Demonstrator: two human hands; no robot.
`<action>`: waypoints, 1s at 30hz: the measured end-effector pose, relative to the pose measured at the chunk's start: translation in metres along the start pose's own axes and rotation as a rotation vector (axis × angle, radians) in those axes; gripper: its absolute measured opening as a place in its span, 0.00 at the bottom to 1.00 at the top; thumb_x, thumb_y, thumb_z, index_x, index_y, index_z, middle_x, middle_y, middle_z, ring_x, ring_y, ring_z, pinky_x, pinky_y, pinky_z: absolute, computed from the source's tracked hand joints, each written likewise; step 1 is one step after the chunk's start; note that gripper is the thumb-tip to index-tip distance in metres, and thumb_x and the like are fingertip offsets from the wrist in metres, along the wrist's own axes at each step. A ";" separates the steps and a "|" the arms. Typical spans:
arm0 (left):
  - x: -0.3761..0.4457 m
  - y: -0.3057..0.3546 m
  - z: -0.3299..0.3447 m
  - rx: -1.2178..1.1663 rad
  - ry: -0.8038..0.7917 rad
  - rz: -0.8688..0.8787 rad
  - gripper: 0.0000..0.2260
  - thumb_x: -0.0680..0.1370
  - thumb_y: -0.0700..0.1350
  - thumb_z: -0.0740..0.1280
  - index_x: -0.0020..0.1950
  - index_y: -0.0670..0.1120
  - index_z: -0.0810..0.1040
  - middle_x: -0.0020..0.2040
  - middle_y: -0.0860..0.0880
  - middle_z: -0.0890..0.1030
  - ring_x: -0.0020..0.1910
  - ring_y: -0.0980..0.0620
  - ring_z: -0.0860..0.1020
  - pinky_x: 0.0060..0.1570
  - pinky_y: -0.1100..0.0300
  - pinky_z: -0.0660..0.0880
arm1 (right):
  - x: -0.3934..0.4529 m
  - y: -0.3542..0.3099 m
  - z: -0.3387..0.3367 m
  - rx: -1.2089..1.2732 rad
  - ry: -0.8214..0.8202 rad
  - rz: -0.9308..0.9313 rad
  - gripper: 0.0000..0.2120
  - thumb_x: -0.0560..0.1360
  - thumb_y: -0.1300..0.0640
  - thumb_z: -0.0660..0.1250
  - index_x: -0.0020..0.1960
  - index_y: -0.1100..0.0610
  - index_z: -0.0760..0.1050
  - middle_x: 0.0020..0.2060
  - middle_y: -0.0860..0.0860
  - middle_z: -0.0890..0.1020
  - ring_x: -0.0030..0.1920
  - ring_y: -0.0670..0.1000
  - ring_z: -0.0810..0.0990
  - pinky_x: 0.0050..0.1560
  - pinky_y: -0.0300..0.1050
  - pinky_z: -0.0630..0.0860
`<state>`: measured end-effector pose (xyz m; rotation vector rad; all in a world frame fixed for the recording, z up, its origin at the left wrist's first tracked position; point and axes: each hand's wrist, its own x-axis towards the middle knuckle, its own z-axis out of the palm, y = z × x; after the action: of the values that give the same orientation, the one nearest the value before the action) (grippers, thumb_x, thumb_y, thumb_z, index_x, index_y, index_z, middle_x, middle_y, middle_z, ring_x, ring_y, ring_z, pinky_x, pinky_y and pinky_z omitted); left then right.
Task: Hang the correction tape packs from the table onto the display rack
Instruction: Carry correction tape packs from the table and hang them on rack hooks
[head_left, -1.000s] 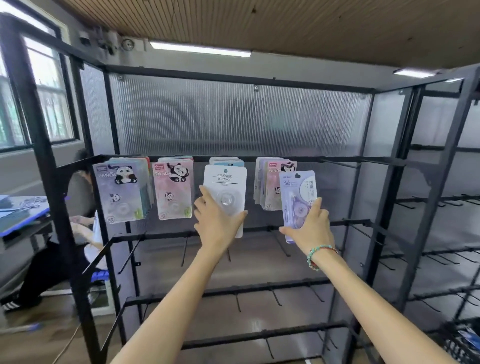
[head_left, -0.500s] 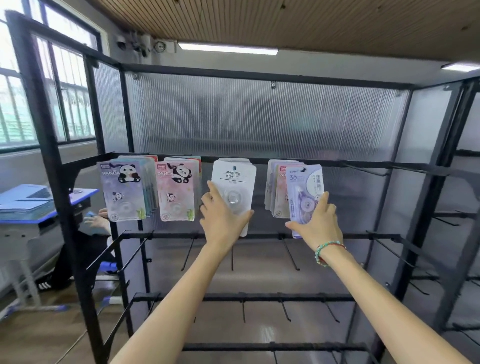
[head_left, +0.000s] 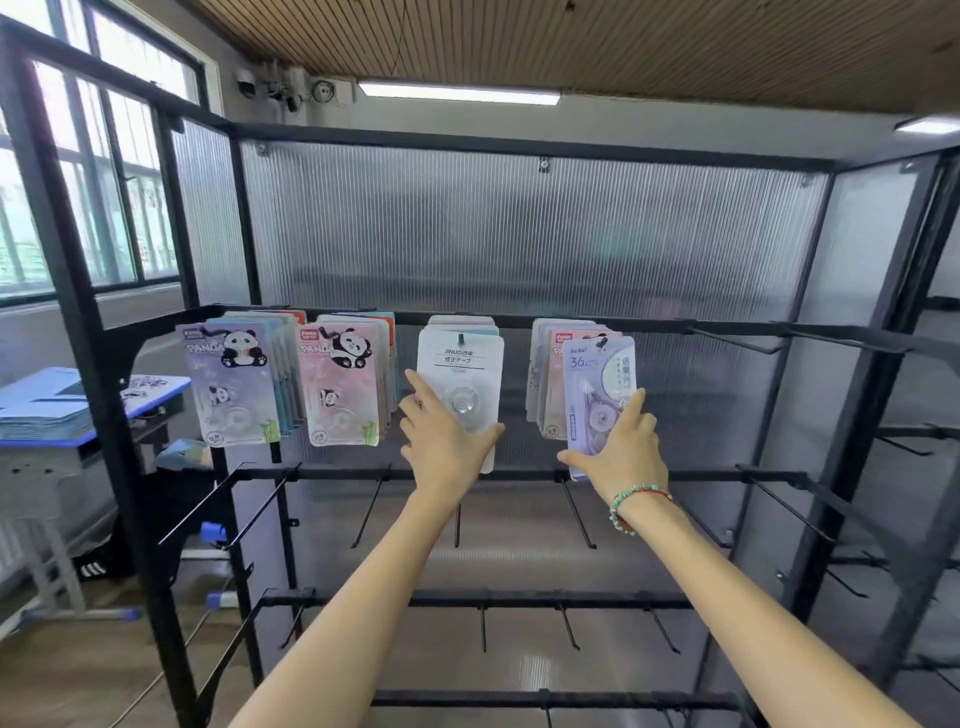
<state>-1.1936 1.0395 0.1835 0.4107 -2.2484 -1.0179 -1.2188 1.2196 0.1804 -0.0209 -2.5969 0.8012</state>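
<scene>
Head view shows both hands raised at the display rack (head_left: 519, 325) in mid-frame. At centre, the left hand (head_left: 447, 441) grips the lower edge of a white correction tape pack (head_left: 460, 374), its hole already on a peg. Right of centre, the right hand (head_left: 621, 449) pinches a purple pack (head_left: 597, 395) held up before the fourth stack. Its hole looks only partly seated; letting go early could drop it.

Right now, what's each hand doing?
Left hand: holding the white pack, already on its hook.
Right hand: holding the purple pack.
</scene>
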 end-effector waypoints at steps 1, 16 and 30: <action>0.002 0.000 0.003 -0.006 0.001 -0.005 0.57 0.67 0.57 0.77 0.78 0.42 0.37 0.71 0.40 0.59 0.69 0.39 0.62 0.61 0.39 0.67 | 0.002 -0.001 0.003 0.001 0.006 0.004 0.60 0.65 0.43 0.77 0.77 0.60 0.37 0.67 0.58 0.62 0.66 0.58 0.66 0.51 0.53 0.76; 0.023 -0.006 0.028 -0.035 0.051 -0.004 0.57 0.67 0.58 0.77 0.78 0.43 0.38 0.72 0.40 0.59 0.70 0.40 0.62 0.62 0.40 0.67 | 0.031 -0.005 0.031 -0.008 0.051 0.013 0.60 0.66 0.41 0.75 0.76 0.61 0.35 0.64 0.58 0.63 0.64 0.57 0.67 0.47 0.52 0.77; -0.001 -0.024 0.011 0.050 0.040 0.072 0.51 0.70 0.58 0.74 0.79 0.43 0.43 0.76 0.40 0.55 0.74 0.40 0.58 0.69 0.41 0.60 | 0.005 0.014 0.026 -0.008 0.030 -0.069 0.53 0.70 0.43 0.72 0.77 0.63 0.41 0.73 0.61 0.55 0.70 0.61 0.60 0.69 0.53 0.65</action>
<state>-1.1997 1.0305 0.1596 0.3650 -2.2395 -0.9107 -1.2354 1.2186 0.1557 0.0534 -2.5574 0.7605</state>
